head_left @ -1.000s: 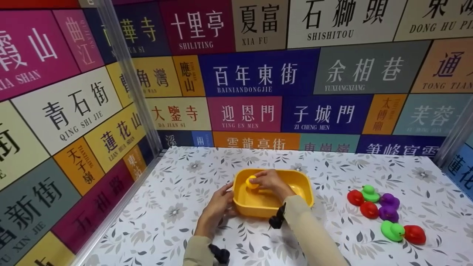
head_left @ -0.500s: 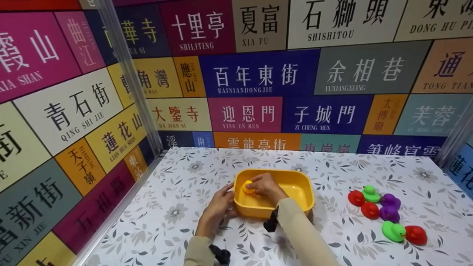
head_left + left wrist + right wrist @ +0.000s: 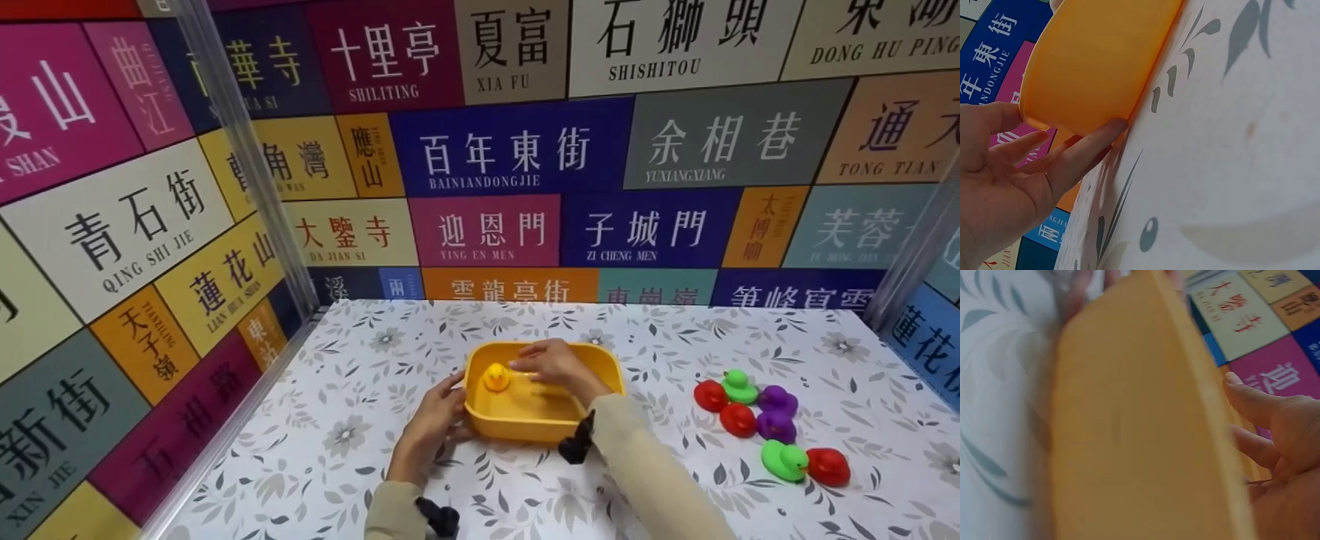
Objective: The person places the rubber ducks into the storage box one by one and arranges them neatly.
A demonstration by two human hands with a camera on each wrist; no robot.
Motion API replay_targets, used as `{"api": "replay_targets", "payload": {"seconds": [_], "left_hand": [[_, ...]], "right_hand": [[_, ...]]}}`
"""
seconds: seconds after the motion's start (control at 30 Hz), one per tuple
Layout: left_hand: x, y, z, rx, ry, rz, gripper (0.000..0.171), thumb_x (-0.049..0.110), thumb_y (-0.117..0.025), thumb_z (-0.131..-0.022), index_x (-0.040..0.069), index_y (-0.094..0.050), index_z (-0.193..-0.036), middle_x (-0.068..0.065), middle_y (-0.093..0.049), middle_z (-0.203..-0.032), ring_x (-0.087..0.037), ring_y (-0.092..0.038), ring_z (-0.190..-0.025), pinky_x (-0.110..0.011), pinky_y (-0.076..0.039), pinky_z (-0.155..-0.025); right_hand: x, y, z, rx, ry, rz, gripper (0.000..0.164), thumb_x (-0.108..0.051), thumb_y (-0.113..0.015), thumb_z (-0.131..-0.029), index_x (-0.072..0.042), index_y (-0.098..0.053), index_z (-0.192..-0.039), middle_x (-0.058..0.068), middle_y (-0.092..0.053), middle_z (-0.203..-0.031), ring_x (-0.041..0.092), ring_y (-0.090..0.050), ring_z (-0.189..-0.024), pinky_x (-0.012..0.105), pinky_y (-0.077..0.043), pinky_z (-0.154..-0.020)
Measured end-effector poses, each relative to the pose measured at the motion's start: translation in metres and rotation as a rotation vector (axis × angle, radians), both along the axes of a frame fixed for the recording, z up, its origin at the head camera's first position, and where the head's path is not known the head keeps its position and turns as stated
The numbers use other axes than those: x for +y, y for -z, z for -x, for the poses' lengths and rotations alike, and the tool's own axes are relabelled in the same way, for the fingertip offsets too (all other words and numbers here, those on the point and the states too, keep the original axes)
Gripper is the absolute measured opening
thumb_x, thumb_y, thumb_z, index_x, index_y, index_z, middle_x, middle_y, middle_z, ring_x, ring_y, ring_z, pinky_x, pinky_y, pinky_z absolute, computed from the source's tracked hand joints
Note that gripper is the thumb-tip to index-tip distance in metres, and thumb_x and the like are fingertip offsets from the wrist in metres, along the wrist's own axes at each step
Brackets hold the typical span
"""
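A small yellow rubber duck point(image 3: 496, 377) sits upright in the left end of a yellow plastic tub point(image 3: 525, 430). Over the tub's middle is my right hand point(image 3: 553, 365), fingers loosely bent, a small gap between the fingertips and the duck. In the right wrist view, the tub wall point(image 3: 1140, 422) hides part of that hand point(image 3: 1292, 444), whose thumb stands apart from the fingers. My left hand point(image 3: 429, 426) is at the tub's left end. Its fairly straight fingers point(image 3: 1092, 143) touch the outer wall in the left wrist view, with the thumb beside the rim.
On the right of the flower-patterned table point(image 3: 675, 487) lie several more rubber ducks: green ones point(image 3: 784, 459), red ones point(image 3: 828, 466) and purple ones point(image 3: 777, 426). A colourful wall of lettered panels point(image 3: 517, 146) stands behind and at the left.
My right hand lowered the yellow duck into the tub's left end, let it go and moved off to the right. My left hand stayed at the tub. The head view turned slightly right.
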State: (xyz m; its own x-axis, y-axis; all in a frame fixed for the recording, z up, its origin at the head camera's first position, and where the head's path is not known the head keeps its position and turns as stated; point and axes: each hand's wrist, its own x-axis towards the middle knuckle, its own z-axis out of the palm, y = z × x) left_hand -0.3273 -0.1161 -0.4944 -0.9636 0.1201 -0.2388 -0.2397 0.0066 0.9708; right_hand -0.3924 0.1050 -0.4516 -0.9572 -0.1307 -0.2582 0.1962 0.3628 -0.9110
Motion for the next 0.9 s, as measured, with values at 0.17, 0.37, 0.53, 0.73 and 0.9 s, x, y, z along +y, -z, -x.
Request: {"api": "replay_targets", "payload": {"seconds": [0.17,0.37,0.53,0.73,0.9], "left_hand": [[0.0,0.0,0.001,-0.008,0.001,0.007,0.052,0.026,-0.047,-0.104,0.021,-0.037,-0.155,-0.014,-0.062,-0.122,-0.021,-0.065,-0.106,-0.036,-0.062,-0.08],[0.003,0.002,0.001,0.013,-0.004,0.018,0.053,0.025,-0.047,-0.104,0.018,-0.037,-0.155,-0.016,-0.061,-0.125,-0.025,-0.066,-0.109,-0.036,-0.062,-0.078],[0.007,0.003,0.001,0.036,0.012,0.021,0.053,0.022,-0.045,-0.104,0.015,-0.037,-0.156,-0.019,-0.059,-0.136,-0.027,-0.067,-0.111,-0.036,-0.062,-0.076],[0.006,0.002,0.0,0.0,-0.003,0.052,0.053,0.026,-0.047,-0.104,0.019,-0.038,-0.155,-0.018,-0.055,-0.143,-0.025,-0.067,-0.112,-0.036,-0.062,-0.081],[0.003,0.0,0.0,-0.02,-0.018,0.046,0.052,0.027,-0.047,-0.105,0.02,-0.037,-0.156,-0.017,-0.055,-0.145,-0.024,-0.067,-0.111,-0.036,-0.062,-0.081]], "right_hand": [[0.026,-0.02,-0.008,0.049,-0.043,-0.012,0.05,-0.022,-0.076,-0.09,0.0,-0.062,-0.133,0.019,-0.065,-0.133,0.03,-0.065,-0.118,0.042,-0.057,-0.099],[0.051,-0.031,-0.03,0.197,-0.115,0.038,0.043,-0.02,-0.074,-0.091,-0.003,-0.065,-0.13,0.021,-0.065,-0.132,0.03,-0.068,-0.113,0.042,-0.057,-0.097],[0.074,-0.032,-0.053,0.251,-0.128,0.086,0.048,-0.025,-0.073,-0.091,-0.003,-0.063,-0.133,0.021,-0.063,-0.135,0.026,-0.067,-0.114,0.04,-0.057,-0.097],[0.101,-0.034,-0.077,0.224,-0.058,0.101,0.048,-0.028,-0.073,-0.092,-0.006,-0.062,-0.134,0.015,-0.061,-0.139,0.023,-0.066,-0.116,0.036,-0.058,-0.097],[0.121,-0.041,-0.096,0.24,-0.046,0.07,0.056,-0.036,-0.075,-0.089,-0.009,-0.062,-0.136,0.013,-0.063,-0.137,0.018,-0.066,-0.112,0.035,-0.058,-0.096]]}}
